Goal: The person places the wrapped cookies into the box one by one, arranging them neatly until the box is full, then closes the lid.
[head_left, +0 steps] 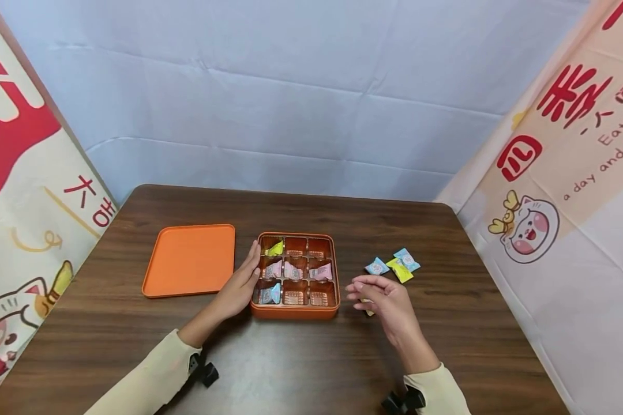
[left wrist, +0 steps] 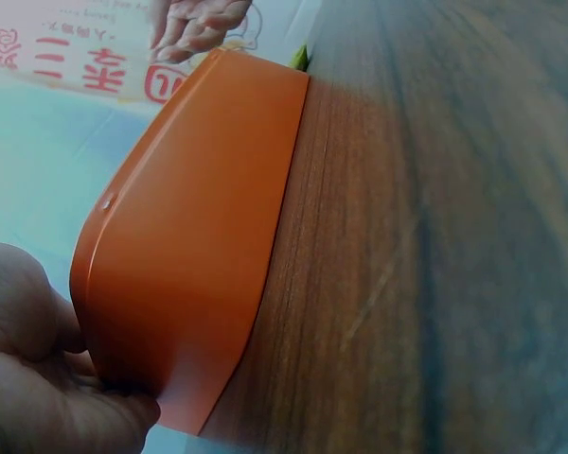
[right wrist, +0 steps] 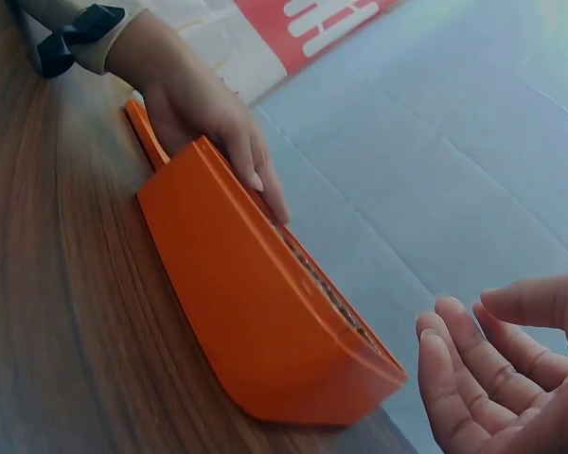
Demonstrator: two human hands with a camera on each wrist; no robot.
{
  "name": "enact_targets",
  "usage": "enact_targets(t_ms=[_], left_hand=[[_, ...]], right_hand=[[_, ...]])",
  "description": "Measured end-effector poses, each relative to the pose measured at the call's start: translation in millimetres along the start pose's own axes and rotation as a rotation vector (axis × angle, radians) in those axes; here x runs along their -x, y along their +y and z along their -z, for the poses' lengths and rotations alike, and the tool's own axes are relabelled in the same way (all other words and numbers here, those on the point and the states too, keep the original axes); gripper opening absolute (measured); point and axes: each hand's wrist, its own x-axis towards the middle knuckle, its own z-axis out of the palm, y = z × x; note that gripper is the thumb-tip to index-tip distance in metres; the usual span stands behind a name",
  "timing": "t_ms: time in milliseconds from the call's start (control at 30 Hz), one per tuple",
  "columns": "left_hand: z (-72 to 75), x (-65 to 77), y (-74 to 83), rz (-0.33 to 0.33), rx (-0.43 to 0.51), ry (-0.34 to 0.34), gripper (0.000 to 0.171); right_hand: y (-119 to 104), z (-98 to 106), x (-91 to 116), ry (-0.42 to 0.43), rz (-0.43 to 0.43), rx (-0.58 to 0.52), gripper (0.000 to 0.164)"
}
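An orange box [head_left: 295, 312] with a compartment insert stands mid-table. A yellow-wrapped candy [head_left: 274, 249] sits in its back left compartment, pink-wrapped candies [head_left: 293, 271] fill the middle row, and a blue-wrapped candy [head_left: 269, 294] lies at front left. My left hand [head_left: 239, 288] rests along the box's left side with straight fingers, its thumb near a corner in the left wrist view. To the right of the box, my right hand [head_left: 386, 302] hovers with loosely bent fingers and nothing in them, as the right wrist view [right wrist: 506, 369] shows. A yellowish candy [head_left: 368, 311] is partly hidden below it.
An orange lid [head_left: 191, 259] lies flat on the table left of the box. Beyond my right hand are two blue-wrapped candies [head_left: 376, 266] and a yellow-wrapped candy [head_left: 400, 270]. The wooden table [head_left: 291, 369] meets a pale cloth backdrop [head_left: 291, 115] behind, with printed banners on both sides.
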Motion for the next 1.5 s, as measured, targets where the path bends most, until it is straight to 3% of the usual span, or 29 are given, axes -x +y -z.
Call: enact_targets(t_ms=[200,700,1067,1167,1367,1500], left_hand=[[0.1,-0.4,-1.2,-0.009,-0.018,0.003,0.058],[2.2,-1.6,0.9,0.005,-0.006,-0.011,0.058],[1.2,-1.3,-1.0,0.000,-0.002,-0.010,0.058],[1.1,-1.4,-0.8,0.004,-0.006,-0.012,0.058],[1.3,-1.3,-0.1,0.013,-0.010,-0.016,0.058],[0.8,-0.9,0.4,0.012,-0.010,-0.014,0.058]], right_hand=[[8,11,3,0.066,0.020,0.009,0.033],[23,35,8,0.278,0.074,0.200,0.027],[36,46,9,0.301,0.046,0.375,0.022],[40,47,9,0.304,0.083,0.488,0.019],[48,45,6,0.376,0.268,0.818,0.020],[48,42,4,0.375,0.278,0.927,0.030]])
